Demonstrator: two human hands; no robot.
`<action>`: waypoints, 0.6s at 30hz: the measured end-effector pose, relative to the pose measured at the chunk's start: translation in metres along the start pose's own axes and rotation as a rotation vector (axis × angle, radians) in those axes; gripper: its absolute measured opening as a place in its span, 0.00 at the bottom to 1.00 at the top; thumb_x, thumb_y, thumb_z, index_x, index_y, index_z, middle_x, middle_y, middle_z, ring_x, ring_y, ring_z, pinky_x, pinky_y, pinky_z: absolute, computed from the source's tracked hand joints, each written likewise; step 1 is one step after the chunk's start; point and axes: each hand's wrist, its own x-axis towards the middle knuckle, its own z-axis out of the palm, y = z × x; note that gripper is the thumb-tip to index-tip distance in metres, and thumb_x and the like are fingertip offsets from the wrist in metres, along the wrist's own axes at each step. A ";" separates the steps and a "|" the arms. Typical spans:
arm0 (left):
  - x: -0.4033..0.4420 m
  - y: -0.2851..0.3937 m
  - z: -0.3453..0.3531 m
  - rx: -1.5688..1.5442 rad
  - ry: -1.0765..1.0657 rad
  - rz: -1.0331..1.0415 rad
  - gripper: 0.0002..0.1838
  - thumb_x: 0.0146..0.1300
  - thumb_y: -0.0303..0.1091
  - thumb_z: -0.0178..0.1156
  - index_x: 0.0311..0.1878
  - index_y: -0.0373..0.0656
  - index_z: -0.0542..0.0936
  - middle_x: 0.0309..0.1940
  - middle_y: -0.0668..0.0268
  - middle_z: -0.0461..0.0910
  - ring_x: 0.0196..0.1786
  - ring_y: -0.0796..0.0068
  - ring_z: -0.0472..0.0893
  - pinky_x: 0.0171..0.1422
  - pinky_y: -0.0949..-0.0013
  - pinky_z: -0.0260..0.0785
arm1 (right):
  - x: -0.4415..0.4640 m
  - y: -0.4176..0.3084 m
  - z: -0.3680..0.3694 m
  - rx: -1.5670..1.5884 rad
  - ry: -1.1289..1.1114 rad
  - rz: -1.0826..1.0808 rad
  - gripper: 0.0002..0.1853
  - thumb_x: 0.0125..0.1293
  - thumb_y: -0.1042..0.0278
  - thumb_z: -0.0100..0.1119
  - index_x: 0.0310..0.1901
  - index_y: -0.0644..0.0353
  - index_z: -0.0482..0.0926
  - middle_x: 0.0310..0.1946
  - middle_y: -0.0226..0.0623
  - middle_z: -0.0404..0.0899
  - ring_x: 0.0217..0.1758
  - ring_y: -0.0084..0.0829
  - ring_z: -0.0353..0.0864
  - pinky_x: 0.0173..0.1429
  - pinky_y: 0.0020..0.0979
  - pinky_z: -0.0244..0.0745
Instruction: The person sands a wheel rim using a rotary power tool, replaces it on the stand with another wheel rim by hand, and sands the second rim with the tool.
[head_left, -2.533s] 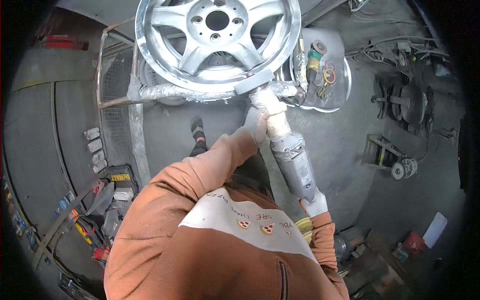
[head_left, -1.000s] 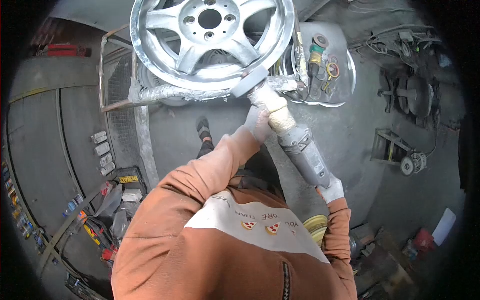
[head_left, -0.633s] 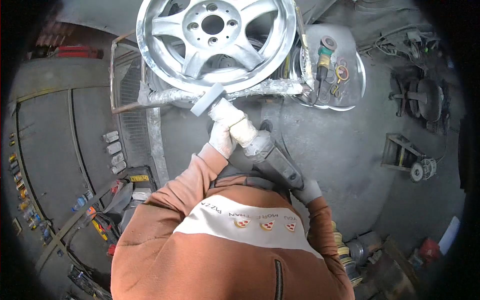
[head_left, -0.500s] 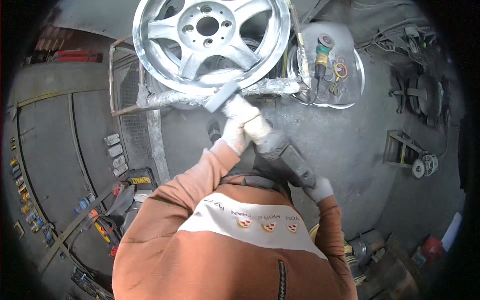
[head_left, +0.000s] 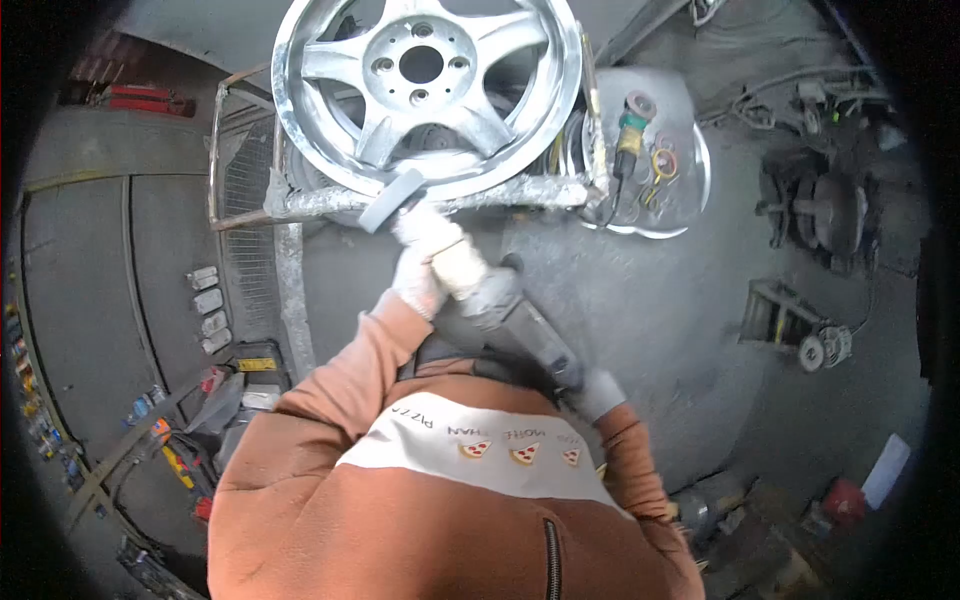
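Observation:
My left hand (head_left: pixel 418 278), in a white glove, is wrapped round the pale, wrapped neck of a power grinder (head_left: pixel 520 325). My right hand (head_left: pixel 600 392), also gloved, grips its dark rear end near my hip. At the grinder's front is a grey abrasive wheel (head_left: pixel 392 200), which overlaps the lower lip of a silver alloy wheel rim (head_left: pixel 420 100); whether they touch I cannot tell. The spoked rim rests face up on a metal frame stand (head_left: pixel 430 197) wrapped in silvery, worn material.
On a round surface (head_left: pixel 685 205) right of the stand lie a small green-and-yellow grinder (head_left: pixel 632 130) and a yellow-handled tool (head_left: pixel 660 168). A wheeled chair base (head_left: pixel 820 210) and a small metal frame with a disc (head_left: pixel 785 325) stand further right. A DeWalt case (head_left: pixel 258 365) sits at left.
The grinder and both hands have moved left, and its abrasive wheel now sits further left along the rim's lower lip. Both hands keep their grip. The view has shifted slightly.

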 end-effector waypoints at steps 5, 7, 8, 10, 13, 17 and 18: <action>0.008 0.003 0.025 -0.067 0.067 -0.043 0.10 0.59 0.28 0.65 0.44 0.41 0.80 0.34 0.64 0.81 0.38 0.69 0.82 0.48 0.65 0.77 | -0.037 -0.019 -0.023 0.194 0.107 -0.063 0.22 0.54 0.60 0.69 0.47 0.64 0.77 0.37 0.58 0.81 0.43 0.61 0.81 0.46 0.48 0.77; 0.015 -0.012 0.055 -0.100 0.040 -0.018 0.10 0.59 0.28 0.65 0.44 0.42 0.80 0.35 0.66 0.81 0.39 0.71 0.81 0.48 0.67 0.76 | -0.065 -0.032 -0.049 0.226 0.079 0.033 0.23 0.53 0.60 0.70 0.46 0.65 0.77 0.35 0.59 0.81 0.42 0.61 0.81 0.44 0.48 0.77; 0.030 -0.027 0.051 -0.212 -0.140 -0.089 0.11 0.62 0.31 0.61 0.46 0.39 0.79 0.38 0.61 0.82 0.43 0.67 0.82 0.52 0.62 0.76 | -0.078 -0.029 -0.054 0.200 0.156 0.006 0.23 0.53 0.59 0.70 0.45 0.66 0.77 0.34 0.59 0.81 0.41 0.61 0.81 0.43 0.47 0.78; 0.049 -0.047 0.065 -0.233 -0.267 -0.142 0.12 0.64 0.32 0.59 0.48 0.36 0.78 0.40 0.57 0.82 0.44 0.63 0.83 0.55 0.58 0.76 | -0.102 -0.030 -0.062 0.156 0.235 -0.024 0.23 0.52 0.59 0.71 0.44 0.66 0.76 0.33 0.60 0.81 0.40 0.61 0.82 0.42 0.46 0.78; 0.060 -0.061 0.100 -0.149 -0.230 -0.161 0.10 0.64 0.30 0.59 0.46 0.36 0.78 0.37 0.58 0.82 0.40 0.63 0.83 0.52 0.59 0.77 | -0.127 -0.043 -0.066 0.086 0.314 0.108 0.23 0.52 0.60 0.71 0.44 0.67 0.76 0.32 0.59 0.81 0.40 0.59 0.83 0.41 0.44 0.79; 0.051 -0.044 0.114 -0.280 -0.303 -0.321 0.09 0.63 0.32 0.60 0.42 0.37 0.78 0.35 0.57 0.81 0.39 0.63 0.83 0.50 0.57 0.78 | -0.143 -0.083 -0.070 0.197 0.379 0.175 0.24 0.53 0.62 0.72 0.47 0.67 0.76 0.33 0.54 0.84 0.39 0.54 0.85 0.42 0.39 0.80; 0.047 -0.039 0.111 -0.267 -0.276 -0.318 0.09 0.63 0.33 0.60 0.42 0.38 0.77 0.34 0.58 0.81 0.39 0.63 0.83 0.50 0.56 0.77 | -0.144 -0.091 -0.069 0.193 0.351 0.169 0.25 0.53 0.62 0.72 0.48 0.68 0.76 0.33 0.54 0.84 0.40 0.54 0.86 0.42 0.39 0.80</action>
